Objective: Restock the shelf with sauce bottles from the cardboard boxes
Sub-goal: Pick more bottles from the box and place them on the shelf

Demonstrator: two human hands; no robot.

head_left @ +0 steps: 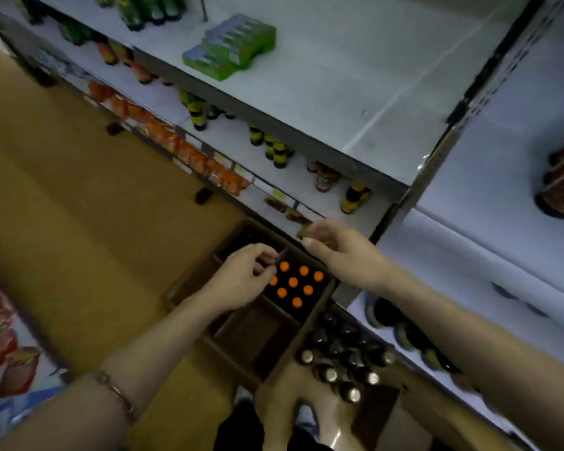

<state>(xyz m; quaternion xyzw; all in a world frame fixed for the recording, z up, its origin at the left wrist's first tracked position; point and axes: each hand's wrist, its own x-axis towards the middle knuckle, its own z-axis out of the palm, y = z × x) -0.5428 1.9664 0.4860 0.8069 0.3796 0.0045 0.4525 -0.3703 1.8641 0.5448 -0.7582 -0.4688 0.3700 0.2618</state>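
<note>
Both hands hang over the open cardboard box [241, 336] on the floor. The left hand [241, 278] has loosely curled fingers beside the orange-capped sauce bottles [295, 284], holding nothing. The right hand [336, 245], near the lowest shelf [306, 203], seems to pinch something small; I cannot tell.

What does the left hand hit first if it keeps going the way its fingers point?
Probably the orange-capped bottles in the open cardboard box: the left hand hovers at their edge, fingers curled toward them. Depth is unclear.

A tan tiled floor [79, 196] bears an open brown cardboard box [241, 346] of orange-capped bottles [293, 283]; white metal shelves [355, 79] carry green packets [232, 47] and yellow-labelled dark bottles [274, 148].
</note>
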